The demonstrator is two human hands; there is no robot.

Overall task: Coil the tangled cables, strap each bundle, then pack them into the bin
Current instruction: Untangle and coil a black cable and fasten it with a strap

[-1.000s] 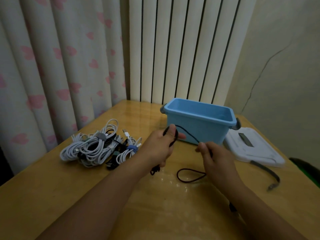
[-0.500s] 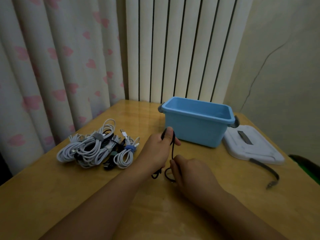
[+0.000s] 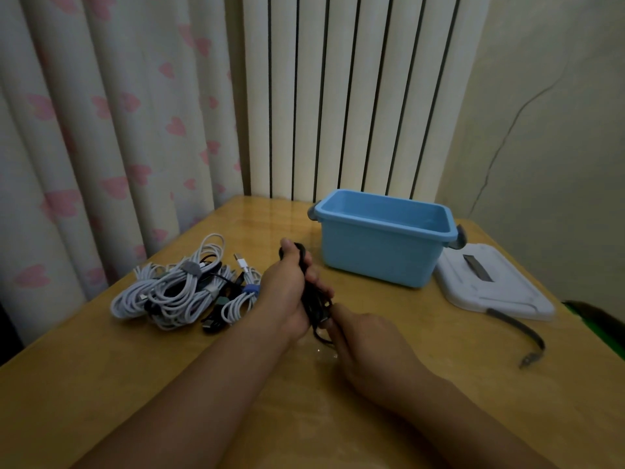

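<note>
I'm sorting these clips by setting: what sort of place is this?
Probably a room in a home, not a workshop. A wooden table stands in a corner by a heart-print curtain and a cracked plaster wall. On the table lie household charging cables and a small blue bin.

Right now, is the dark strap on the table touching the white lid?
Cannot tell. In the head view the dark strap begins right at the near edge of the white lid, with no plain gap or contact visible.
</note>
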